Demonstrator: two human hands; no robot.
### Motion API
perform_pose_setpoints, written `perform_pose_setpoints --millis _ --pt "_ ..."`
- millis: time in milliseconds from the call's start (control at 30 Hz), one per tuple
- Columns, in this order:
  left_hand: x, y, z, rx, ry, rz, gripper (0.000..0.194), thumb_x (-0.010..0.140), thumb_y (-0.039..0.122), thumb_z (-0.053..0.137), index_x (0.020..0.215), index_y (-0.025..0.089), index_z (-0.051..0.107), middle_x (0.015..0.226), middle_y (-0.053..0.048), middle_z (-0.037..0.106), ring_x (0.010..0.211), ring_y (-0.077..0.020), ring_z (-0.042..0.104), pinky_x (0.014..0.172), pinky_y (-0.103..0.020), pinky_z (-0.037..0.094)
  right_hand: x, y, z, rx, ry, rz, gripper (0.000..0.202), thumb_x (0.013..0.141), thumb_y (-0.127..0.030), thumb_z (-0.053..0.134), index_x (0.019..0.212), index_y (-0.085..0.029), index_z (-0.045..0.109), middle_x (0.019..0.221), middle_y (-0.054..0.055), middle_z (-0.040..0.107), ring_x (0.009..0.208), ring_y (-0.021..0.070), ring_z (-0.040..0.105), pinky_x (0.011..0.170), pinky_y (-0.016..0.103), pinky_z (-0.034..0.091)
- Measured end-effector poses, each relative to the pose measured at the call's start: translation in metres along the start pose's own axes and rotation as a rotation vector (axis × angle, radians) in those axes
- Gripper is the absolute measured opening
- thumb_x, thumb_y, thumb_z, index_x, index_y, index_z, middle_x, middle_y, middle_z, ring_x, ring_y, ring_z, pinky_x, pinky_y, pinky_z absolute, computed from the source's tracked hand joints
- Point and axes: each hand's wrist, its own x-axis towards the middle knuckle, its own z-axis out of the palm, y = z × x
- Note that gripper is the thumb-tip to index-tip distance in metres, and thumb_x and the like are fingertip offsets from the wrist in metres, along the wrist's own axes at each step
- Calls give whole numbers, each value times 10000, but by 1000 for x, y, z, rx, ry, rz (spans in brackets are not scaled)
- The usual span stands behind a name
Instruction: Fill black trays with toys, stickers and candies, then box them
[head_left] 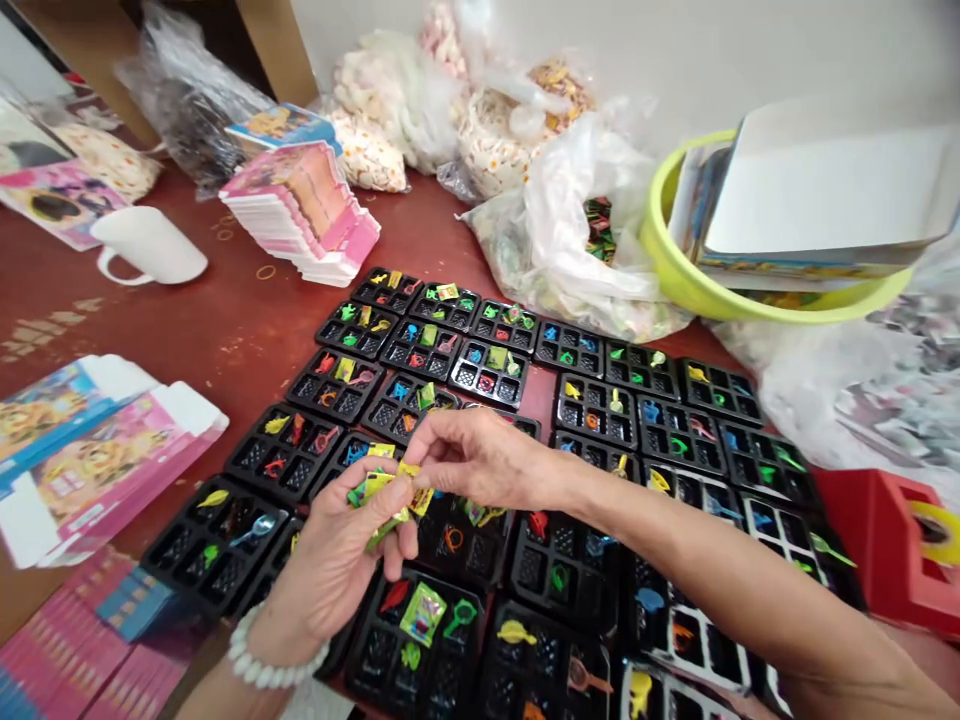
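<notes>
Above the black trays (375,660), small packets (384,497) are being held in the left hand (330,560), and a yellow packet (422,500) is pinched by the right hand (484,460), hands together; light, one-at-a-time separation seems called for.

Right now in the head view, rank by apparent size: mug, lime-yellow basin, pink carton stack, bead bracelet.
1. Lime-yellow basin
2. Pink carton stack
3. White mug and bead bracelet: too alike to rank, with the bracelet nearer the camera.
</notes>
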Motion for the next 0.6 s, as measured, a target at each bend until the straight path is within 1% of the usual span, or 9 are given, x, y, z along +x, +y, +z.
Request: perform_pose_setpoints --millis 33,100,167,233,267,333,367,433,600 --pt "-1 0 6 -19 -16 0 528 621 437 973 916 177 620 650 37 626 474 -123 604 341 -159 435 -5 1 -9 8 42 -6 69 901 -211 709 898 -168 655 745 -18 675 668 105 613 630 217 473" --pt "-5 0 15 -57 -48 -9 495 641 426 964 913 171 638 761 14 671 526 -130 640 379 -177 476 -15 5 -40 -44 209 6 70 894 -214 694 929 -172 651 810 19 721 717 136 663 664 249 514" --pt "-9 -1 21 -90 -72 -20 483 635 376 972 943 166 665 858 -9 699 604 -155 683 443 -206 535 -24 13 -85 -251 501 79 131 878 -199 677 1005 -168 667 849 50 738 733 164 678 684 280 526" --pt "-13 -2 24 -113 -86 -26 503 620 319 980 998 161 689 923 -34 717 680 -187 717 526 -244 592 -32 22 -133 -525 816 224 217 866 -167 640 1079 -146 676 876 76 743 752 193 681 730 318 534" --pt "-15 -3 25 -115 -87 -28 516 618 297 981 1026 159 696 953 -46 725 712 -202 730 567 -263 614 -34 28 -153 -670 917 323 245 864 -157 619 1100 -137 683 903 94 746 800 214 688 773 338 536" --pt "-18 -6 30 -97 -85 -40 538 626 275 978 1070 157 697 980 -61 735 749 -223 747 621 -288 639 -37 38 -181 -810 1017 454 289 859 -161 596 1130 -131 694 982 136 748 923 273 691 845 392 532" --pt "-19 -8 33 -78 -83 -49 546 633 276 976 1085 158 693 976 -63 738 752 -226 752 627 -291 643 -36 43 -188 -834 1034 493 309 858 -163 585 1145 -132 697 1031 157 744 978 304 685 869 422 527" --pt "-20 -10 40 -33 -79 -61 566 639 288 978 1102 163 679 956 -60 743 727 -221 754 592 -272 634 -31 52 -193 -831 1044 524 343 857 -159 568 1175 -137 695 1120 194 725 1048 355 668 890 473 517" --pt "-17 -14 54 50 -48 -62 611 574 372 1008 1014 155 644 965 -77 761 610 -185 729 431 -206 551 -23 55 -180 -855 1032 541 359 868 -160 569 1212 -138 668 1225 222 673 1109 387 642 933 508 497"
